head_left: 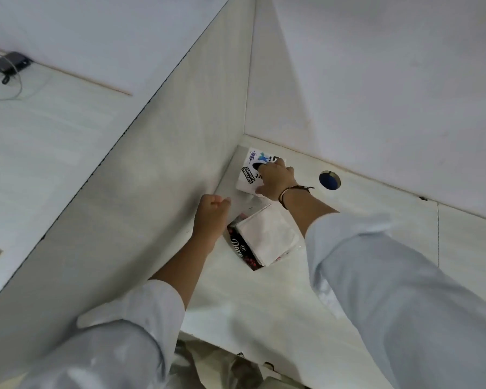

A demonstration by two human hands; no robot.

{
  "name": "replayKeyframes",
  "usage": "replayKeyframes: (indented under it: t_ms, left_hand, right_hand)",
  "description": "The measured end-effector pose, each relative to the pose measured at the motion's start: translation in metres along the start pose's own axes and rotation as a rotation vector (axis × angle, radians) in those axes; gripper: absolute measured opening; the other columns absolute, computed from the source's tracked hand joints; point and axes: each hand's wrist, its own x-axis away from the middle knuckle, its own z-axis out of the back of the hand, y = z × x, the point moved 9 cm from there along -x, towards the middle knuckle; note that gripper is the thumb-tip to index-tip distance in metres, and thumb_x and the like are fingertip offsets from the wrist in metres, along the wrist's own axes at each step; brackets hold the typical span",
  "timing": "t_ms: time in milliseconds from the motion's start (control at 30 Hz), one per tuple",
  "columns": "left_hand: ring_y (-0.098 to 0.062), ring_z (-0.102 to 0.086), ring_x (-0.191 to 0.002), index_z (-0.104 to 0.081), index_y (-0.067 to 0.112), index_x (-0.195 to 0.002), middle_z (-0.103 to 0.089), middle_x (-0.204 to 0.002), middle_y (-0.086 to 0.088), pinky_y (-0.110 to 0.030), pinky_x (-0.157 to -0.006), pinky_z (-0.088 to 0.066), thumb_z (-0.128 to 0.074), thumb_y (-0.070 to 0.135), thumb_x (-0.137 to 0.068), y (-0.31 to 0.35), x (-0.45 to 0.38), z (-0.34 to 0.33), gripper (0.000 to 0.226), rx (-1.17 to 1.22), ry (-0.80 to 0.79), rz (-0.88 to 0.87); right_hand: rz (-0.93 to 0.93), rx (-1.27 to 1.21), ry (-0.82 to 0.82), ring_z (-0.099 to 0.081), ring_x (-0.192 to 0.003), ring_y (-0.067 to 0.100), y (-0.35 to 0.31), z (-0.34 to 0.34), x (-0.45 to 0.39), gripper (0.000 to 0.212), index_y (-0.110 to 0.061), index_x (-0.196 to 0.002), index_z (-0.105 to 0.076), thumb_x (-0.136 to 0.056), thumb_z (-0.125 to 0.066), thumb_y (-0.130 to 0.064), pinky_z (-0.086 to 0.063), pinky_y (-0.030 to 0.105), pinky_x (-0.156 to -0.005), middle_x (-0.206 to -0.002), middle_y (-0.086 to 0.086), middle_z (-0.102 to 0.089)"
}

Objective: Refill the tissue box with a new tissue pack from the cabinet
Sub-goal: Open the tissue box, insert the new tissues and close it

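Note:
A white tissue box [250, 167] with stickers and a dark oval slot stands in the far corner of the desk. My right hand [275, 181] rests on top of it, fingers gripping it. Just in front lies a tissue pack [264, 237], a white stack of tissues in a dark printed wrapper. My left hand [212, 210] hovers beside the pack, near the partition, fingers curled into a loose fist with nothing visible in it.
A white partition wall [166, 153] rises on the left, and another wall closes the back. A round cable hole [329, 179] with a blue inside sits right of the box. A dark small device [10, 63] with cables lies on the neighbouring desk, far left.

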Motion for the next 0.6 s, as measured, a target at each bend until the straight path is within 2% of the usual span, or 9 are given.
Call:
replayKeyframes:
  t_ms: [67,100,167,233,300,367,467,533,600]
  left_hand:
    - [-0.018,-0.056,-0.089,-0.059,0.007,-0.112,-0.060,-0.094,-0.001,-0.034,-0.081,-0.049,-0.065,0.052,-0.078,0.008,0.004,-0.005,0.057,0.162,-0.098,0.019]
    - [-0.018,-0.053,-0.090,-0.058,0.010,-0.108,-0.058,-0.093,-0.002,-0.032,-0.081,-0.046,-0.065,0.049,-0.085,0.016,0.011,-0.009,0.046,0.272,-0.179,0.027]
    - [-0.021,-0.060,-0.103,-0.063,0.018,-0.116,-0.069,-0.105,-0.006,-0.032,-0.090,-0.047,-0.063,0.042,-0.094,0.023,0.029,-0.021,0.033,0.449,-0.356,0.105]
    - [-0.032,-0.063,-0.114,-0.057,0.020,-0.140,-0.069,-0.122,-0.014,-0.040,-0.097,-0.053,-0.068,0.044,-0.089,0.019,0.047,-0.028,0.057,0.510,-0.484,0.165]
    - [-0.037,-0.063,-0.114,-0.049,0.022,-0.149,-0.067,-0.125,-0.017,-0.048,-0.097,-0.054,-0.072,0.042,-0.083,0.009,0.064,-0.035,0.072,0.502,-0.578,0.179]
    - [-0.038,-0.065,-0.119,-0.045,0.027,-0.150,-0.065,-0.136,-0.017,-0.051,-0.096,-0.056,-0.075,0.041,-0.080,-0.004,0.076,-0.036,0.077,0.447,-0.609,0.165]
    - [-0.036,-0.068,-0.123,-0.047,0.029,-0.147,-0.065,-0.141,-0.014,-0.048,-0.092,-0.060,-0.075,0.037,-0.083,-0.016,0.093,-0.033,0.071,0.345,-0.607,0.113]
    - [-0.034,-0.071,-0.119,-0.051,0.027,-0.145,-0.067,-0.139,-0.014,-0.048,-0.091,-0.061,-0.077,0.036,-0.081,-0.025,0.101,-0.028,0.070,0.284,-0.611,0.083]
    - [-0.032,-0.073,-0.116,-0.054,0.028,-0.143,-0.069,-0.137,-0.014,-0.048,-0.091,-0.061,-0.076,0.036,-0.080,-0.032,0.111,-0.022,0.068,0.242,-0.616,0.057]
  right_hand:
    - [0.115,-0.225,0.075,-0.047,-0.124,0.040,-0.001,0.018,0.027,0.055,-0.018,-0.136,-0.057,-0.086,-0.076,-0.034,-0.042,0.047,-0.100,-0.127,0.013,-0.062]
    - [0.179,-0.351,0.096,-0.054,-0.117,0.040,0.000,0.025,0.045,0.045,-0.015,-0.122,-0.062,-0.084,-0.079,-0.031,-0.045,0.045,-0.098,-0.119,0.013,-0.064]
    - [0.226,-0.656,-0.007,-0.060,-0.118,0.031,0.004,0.023,0.088,0.042,-0.014,-0.117,-0.064,-0.082,-0.084,-0.023,-0.047,0.040,-0.106,-0.123,0.008,-0.066]
    - [0.232,-0.915,-0.165,-0.061,-0.128,0.019,0.000,0.014,0.134,0.041,-0.016,-0.118,-0.063,-0.083,-0.083,-0.011,-0.042,0.029,-0.114,-0.130,0.003,-0.065]
    - [0.214,-1.024,-0.261,-0.060,-0.130,0.017,-0.004,0.002,0.165,0.037,-0.014,-0.117,-0.063,-0.085,-0.081,-0.007,-0.043,0.028,-0.114,-0.131,0.005,-0.065]
    - [0.182,-1.155,-0.288,-0.064,-0.122,0.019,-0.008,-0.005,0.187,0.038,-0.008,-0.117,-0.063,-0.088,-0.080,-0.028,-0.045,0.036,-0.110,-0.125,0.006,-0.068]
    - [0.047,-1.335,-0.248,-0.067,-0.104,0.021,-0.012,-0.020,0.204,0.071,0.002,-0.105,-0.066,-0.080,-0.076,-0.064,-0.047,0.045,-0.103,-0.105,0.006,-0.071]
    - [-0.023,-1.363,-0.193,-0.069,-0.094,0.023,-0.018,-0.031,0.210,0.078,0.008,-0.098,-0.064,-0.073,-0.083,-0.064,-0.050,0.044,-0.089,-0.096,0.009,-0.071]
    - [-0.047,-1.398,-0.189,-0.070,-0.088,0.020,-0.025,-0.042,0.216,0.066,0.008,-0.091,-0.063,-0.075,-0.088,-0.050,-0.050,0.038,-0.081,-0.091,0.008,-0.069]
